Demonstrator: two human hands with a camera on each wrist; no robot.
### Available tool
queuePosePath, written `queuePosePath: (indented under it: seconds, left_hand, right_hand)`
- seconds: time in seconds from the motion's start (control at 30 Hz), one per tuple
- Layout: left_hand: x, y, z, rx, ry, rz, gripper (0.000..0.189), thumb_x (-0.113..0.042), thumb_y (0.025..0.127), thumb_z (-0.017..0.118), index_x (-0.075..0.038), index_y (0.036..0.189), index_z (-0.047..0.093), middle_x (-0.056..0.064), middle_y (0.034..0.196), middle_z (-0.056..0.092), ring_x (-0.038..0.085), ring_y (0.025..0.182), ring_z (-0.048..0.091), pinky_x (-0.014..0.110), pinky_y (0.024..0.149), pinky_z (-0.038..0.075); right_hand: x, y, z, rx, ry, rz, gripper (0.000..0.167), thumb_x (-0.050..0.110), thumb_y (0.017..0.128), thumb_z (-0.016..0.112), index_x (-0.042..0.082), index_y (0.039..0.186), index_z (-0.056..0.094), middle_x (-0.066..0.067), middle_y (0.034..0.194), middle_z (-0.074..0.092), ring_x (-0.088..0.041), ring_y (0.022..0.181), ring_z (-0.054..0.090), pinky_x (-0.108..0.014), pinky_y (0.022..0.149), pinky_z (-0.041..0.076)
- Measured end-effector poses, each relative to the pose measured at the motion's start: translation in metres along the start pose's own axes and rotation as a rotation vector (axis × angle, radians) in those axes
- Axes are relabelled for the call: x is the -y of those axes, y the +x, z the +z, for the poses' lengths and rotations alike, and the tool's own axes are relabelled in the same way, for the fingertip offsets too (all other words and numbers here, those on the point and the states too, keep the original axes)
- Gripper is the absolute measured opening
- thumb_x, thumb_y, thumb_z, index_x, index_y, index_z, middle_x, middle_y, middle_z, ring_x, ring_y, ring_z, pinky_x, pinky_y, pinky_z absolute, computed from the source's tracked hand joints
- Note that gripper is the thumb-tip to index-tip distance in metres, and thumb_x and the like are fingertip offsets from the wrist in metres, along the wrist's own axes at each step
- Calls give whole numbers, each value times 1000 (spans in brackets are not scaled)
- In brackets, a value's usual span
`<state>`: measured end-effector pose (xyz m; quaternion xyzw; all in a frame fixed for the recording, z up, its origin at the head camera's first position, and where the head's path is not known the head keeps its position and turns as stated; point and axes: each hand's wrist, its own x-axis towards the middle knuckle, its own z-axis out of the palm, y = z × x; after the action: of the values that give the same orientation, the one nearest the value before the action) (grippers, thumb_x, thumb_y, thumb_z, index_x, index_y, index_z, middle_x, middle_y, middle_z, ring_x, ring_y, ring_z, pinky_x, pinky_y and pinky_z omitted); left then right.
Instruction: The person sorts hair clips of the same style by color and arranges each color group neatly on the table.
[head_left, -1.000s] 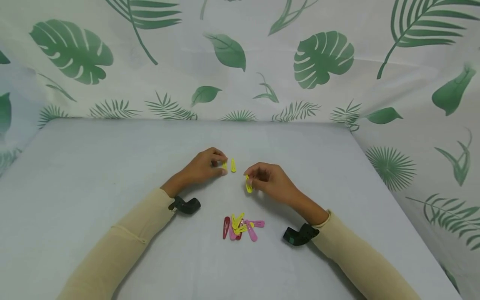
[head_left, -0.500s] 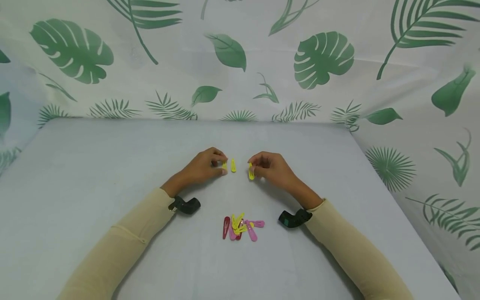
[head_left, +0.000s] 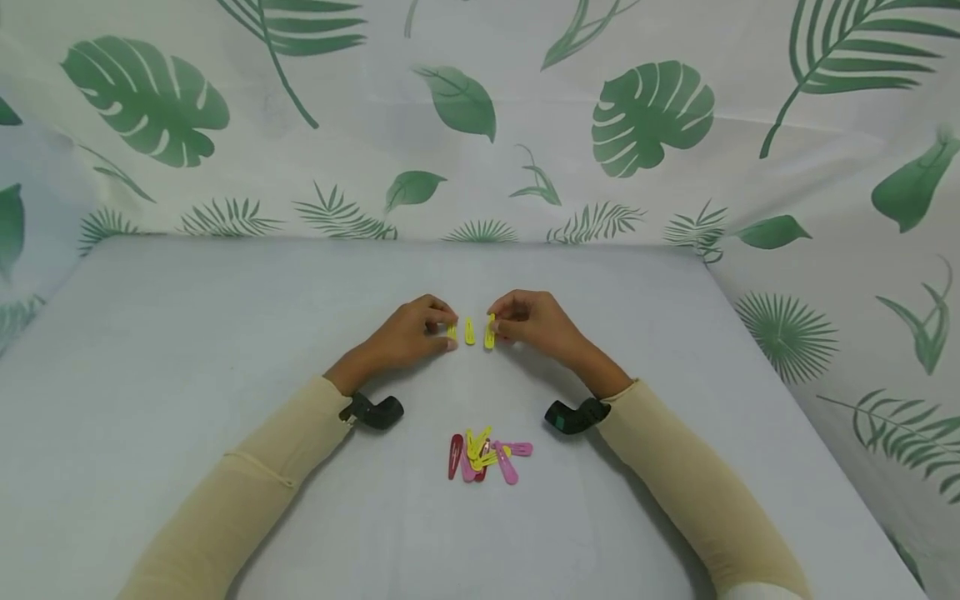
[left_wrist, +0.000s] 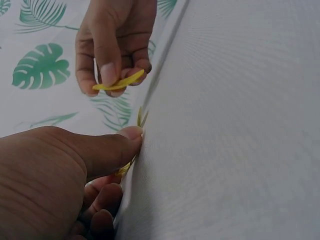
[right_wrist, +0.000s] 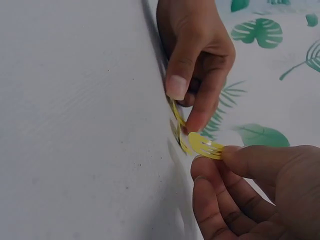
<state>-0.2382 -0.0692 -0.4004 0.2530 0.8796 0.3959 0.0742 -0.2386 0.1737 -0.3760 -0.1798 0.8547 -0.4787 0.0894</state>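
Observation:
Near the middle of the table, my left hand holds a yellow snap hair clip at the tabletop, its thumb at the near end and fingertips at the far end. A second yellow hair clip lies on the cloth just to the right, touched by neither hand. Beyond it my right hand pinches a third yellow hair clip between thumb and fingers. The left wrist view shows that clip raised off the surface. My left fingers partly hide their own clip.
Closer to me lies a small pile of hair clips: yellow ones, pink ones and dark red ones. A pale cloth covers the table. A leaf-print curtain stands behind and along the sides.
My right hand has carried its yellow hair clip away from me, then leftward, up beside the clip lying on the table. The left hand has stayed in place.

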Motion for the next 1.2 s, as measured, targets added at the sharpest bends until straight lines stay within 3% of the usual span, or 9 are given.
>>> queuePosePath:
  seconds: [0.33, 0.63, 0.97, 1.2]
  left_hand:
    - [-4, 0, -4, 1, -6, -3, 44, -17, 90, 73, 0, 128, 62, 9, 125, 55, 22, 106, 55, 38, 88, 46]
    - [-2, -1, -4, 5, -17, -5, 45, -18, 90, 73, 0, 129, 61, 9, 126, 55, 23, 107, 55, 38, 89, 46]
    - [1, 0, -3, -2, 1, 22, 44, -17, 90, 72, 0, 129, 61, 10, 126, 55, 23, 105, 56, 38, 87, 46]
    - [-1, 0, -2, 6, 4, 2, 44, -19, 91, 72, -1, 129, 61, 8, 126, 55, 22, 105, 55, 37, 88, 46]
  right_hand:
    - [1, 15, 5, -12, -89, -11, 13, 2, 91, 66, -1, 103, 68, -9, 87, 66, -21, 72, 63, -31, 62, 51]
    - [7, 19, 11, -25, -277, 16, 17, 5, 89, 66, 3, 105, 71, -7, 89, 68, -19, 81, 60, -32, 70, 47]
    - [9, 19, 12, -3, -317, 71, 17, 6, 87, 69, 3, 104, 72, -7, 89, 67, -18, 81, 58, -31, 71, 46]
    - [7, 18, 13, -23, -303, 72, 16, 5, 87, 68, 3, 103, 72, -7, 86, 65, -19, 78, 56, -31, 70, 45]
